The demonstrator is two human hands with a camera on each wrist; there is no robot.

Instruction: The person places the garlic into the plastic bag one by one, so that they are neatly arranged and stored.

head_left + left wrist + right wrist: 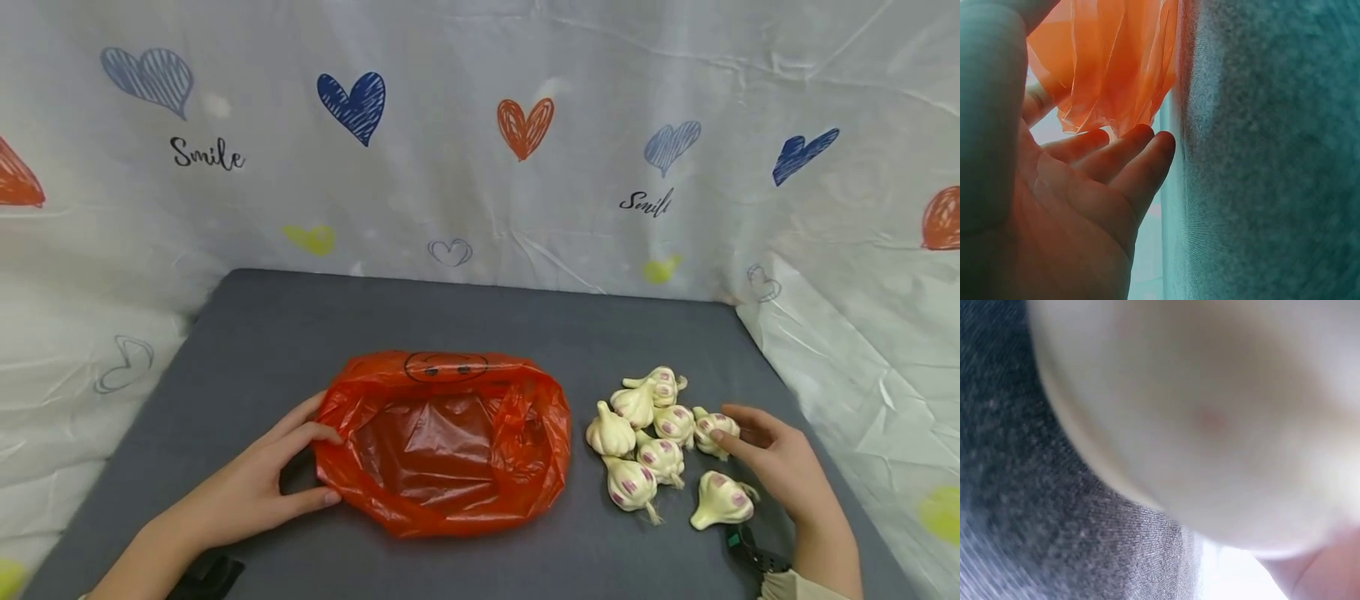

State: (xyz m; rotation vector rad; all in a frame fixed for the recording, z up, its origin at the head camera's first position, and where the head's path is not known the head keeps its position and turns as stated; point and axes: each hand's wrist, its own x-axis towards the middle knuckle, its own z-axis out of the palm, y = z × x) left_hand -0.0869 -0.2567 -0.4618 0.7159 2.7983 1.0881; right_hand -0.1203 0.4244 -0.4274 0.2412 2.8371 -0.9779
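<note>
An orange-red plastic bag [442, 521] lies with its wide mouth facing up. My left hand [255, 483] touches its left side with fingers extended, one fingertip over the rim and the thumb against the lower left edge. In the left wrist view, the loosely spread fingers of the left hand [1091, 187] meet the bag's folds [1104, 62]. To the right, my right hand [787, 467] holds a garlic bulb [712, 432] between thumb and fingers, at the right edge of a garlic group. A blurred pale bulb [1210, 425] fills much of the right wrist view, hiding most of the hand.
Several garlic bulbs [633, 406] cluster between the bag and my right hand. One separate bulb [722, 500] lies nearer, beside the right wrist's black strap. The dark grey table [465, 312] meets a pale cloth backdrop [450, 200] printed with hearts.
</note>
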